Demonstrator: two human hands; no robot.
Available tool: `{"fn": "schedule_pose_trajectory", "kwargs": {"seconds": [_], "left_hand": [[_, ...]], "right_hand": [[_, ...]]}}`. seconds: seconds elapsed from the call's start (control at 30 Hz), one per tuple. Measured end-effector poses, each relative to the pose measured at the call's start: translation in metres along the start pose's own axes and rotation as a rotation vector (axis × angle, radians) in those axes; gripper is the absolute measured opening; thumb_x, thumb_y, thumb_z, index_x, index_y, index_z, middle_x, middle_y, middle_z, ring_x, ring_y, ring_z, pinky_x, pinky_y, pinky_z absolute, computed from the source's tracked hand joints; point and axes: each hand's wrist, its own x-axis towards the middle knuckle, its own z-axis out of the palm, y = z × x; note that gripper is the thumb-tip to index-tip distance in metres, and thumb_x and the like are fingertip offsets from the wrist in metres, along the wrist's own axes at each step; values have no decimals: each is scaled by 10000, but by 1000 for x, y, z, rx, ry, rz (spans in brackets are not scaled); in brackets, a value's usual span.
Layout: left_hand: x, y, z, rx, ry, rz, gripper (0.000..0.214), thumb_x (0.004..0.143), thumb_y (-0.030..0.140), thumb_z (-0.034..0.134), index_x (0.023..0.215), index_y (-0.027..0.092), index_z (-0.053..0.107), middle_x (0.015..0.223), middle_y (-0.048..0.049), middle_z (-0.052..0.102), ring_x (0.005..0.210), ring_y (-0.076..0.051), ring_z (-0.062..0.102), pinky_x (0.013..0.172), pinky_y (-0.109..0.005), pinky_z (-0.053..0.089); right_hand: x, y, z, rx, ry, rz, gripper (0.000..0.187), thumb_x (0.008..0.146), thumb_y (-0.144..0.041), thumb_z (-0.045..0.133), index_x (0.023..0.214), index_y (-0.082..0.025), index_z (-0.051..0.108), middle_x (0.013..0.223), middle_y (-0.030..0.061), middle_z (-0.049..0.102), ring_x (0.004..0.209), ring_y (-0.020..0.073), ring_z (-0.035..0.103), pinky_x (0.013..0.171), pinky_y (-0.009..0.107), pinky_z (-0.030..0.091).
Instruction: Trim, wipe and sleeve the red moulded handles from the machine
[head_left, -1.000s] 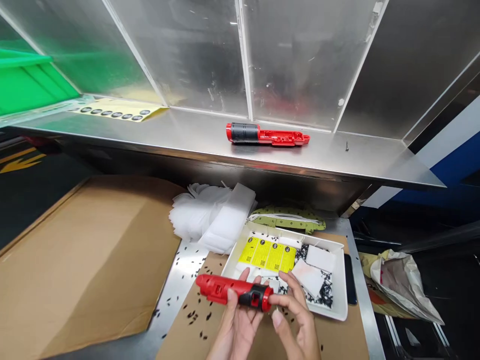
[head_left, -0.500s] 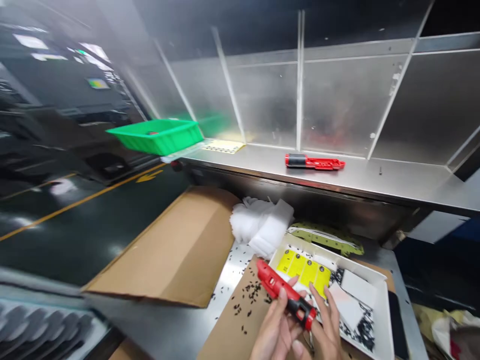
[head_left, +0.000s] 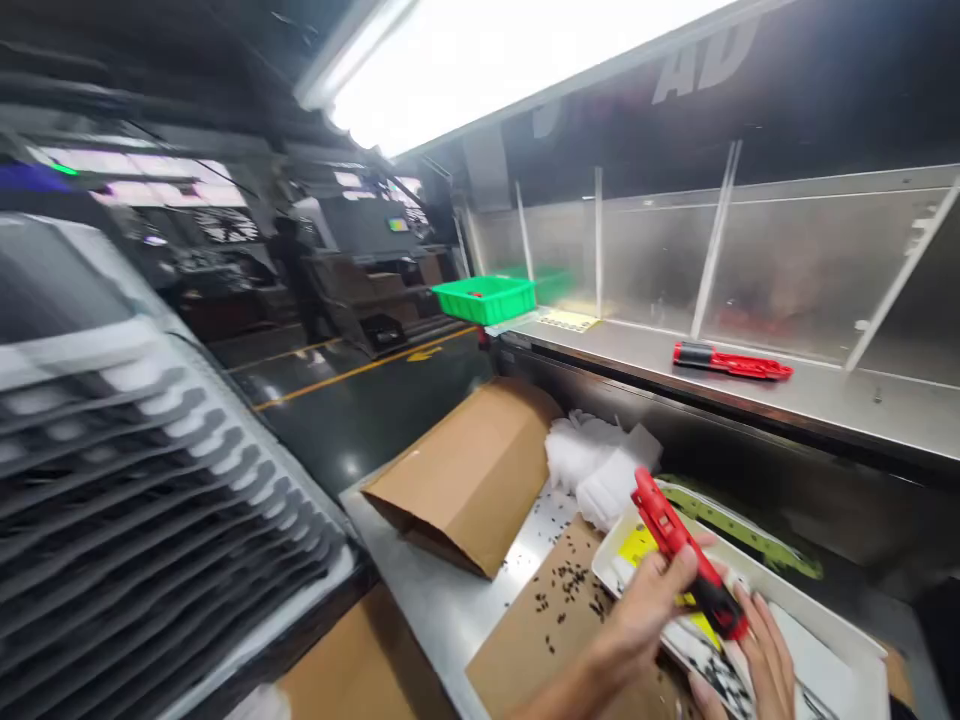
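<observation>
Both hands are gripping the red tool body (head_left: 682,550) low at the frame's bottom right, held tilted over the white tray (head_left: 825,640). Left hand (head_left: 645,615) is curling round its middle w/ thumb on top; right hand (head_left: 761,665) is cupping the black end from below, fingers half-closed. Tray's near edge is sitting on cardboard sheet (head_left: 540,630), scattered w/ small black bits. Brown box (head_left: 469,475) is lying just left; steel shelf (head_left: 787,390) above is carrying a second red part (head_left: 731,360).
</observation>
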Motion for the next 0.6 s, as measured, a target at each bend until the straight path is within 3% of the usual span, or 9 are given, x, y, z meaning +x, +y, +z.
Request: {"fn": "schedule_pose_trajectory", "kwargs": {"seconds": [0.07,0.13,0.17,0.23,0.3,0.4,0.47,0.6], "left_hand": [[15,21,4,149,-30,142,577,707,556,716,1134,171,672,1128,-132,691,1111,-336,586,1015,-487,388],[29,41,4,277,-51,273,393,679,362,785,1043,228,724,1228,-78,654,1255,-309,468,1138,-453,210],[33,49,3,326,-67,328,371,647,264,802,1011,264,737,1274,-40,632,1337,-279,372,1168,-416,119],[33,63,-3,395,-74,399,359,605,151,801,933,290,755,1248,-5,648,1394,-241,273,1177,-360,20],[21,70,-13,422,-35,416,326,618,156,806,922,268,760,1130,-22,685,1350,-249,338,1169,-329,55],[-8,68,-32,377,94,342,396,695,344,792,1065,230,706,965,-36,665,1108,-277,547,1061,-368,320],[-30,60,-45,297,143,249,523,792,504,665,1233,231,597,838,-15,617,888,-236,621,908,-369,458],[-72,35,-63,-160,117,-157,622,921,551,412,1445,227,330,784,-13,596,588,-127,579,654,-276,530]], "right_hand": [[7,3,-19,-18,-35,73,394,880,-410,548,1218,-208,565,1345,154,537,1272,371,474,963,549,443],[8,8,-38,-68,-33,218,273,889,-430,533,981,-198,645,1273,144,583,1173,328,561,916,472,484],[6,10,-48,-99,-49,303,299,900,-457,502,874,-195,645,1228,141,604,1110,307,599,879,436,503],[-3,12,-61,-137,-184,437,385,932,-485,414,797,-193,624,1107,130,647,978,260,650,793,363,531],[-17,9,-64,-136,-400,491,362,951,-440,381,837,-202,627,966,86,681,842,204,672,702,282,538],[-40,-4,-46,-149,-612,501,176,910,-288,487,955,-249,652,902,17,698,754,160,678,669,226,525],[-50,-12,-22,-215,-692,527,237,878,-209,530,1074,-276,645,986,31,693,806,188,685,724,272,526],[-56,-18,32,-388,-791,613,325,865,-139,562,1180,-195,620,1128,150,639,994,316,643,799,433,506]]}}
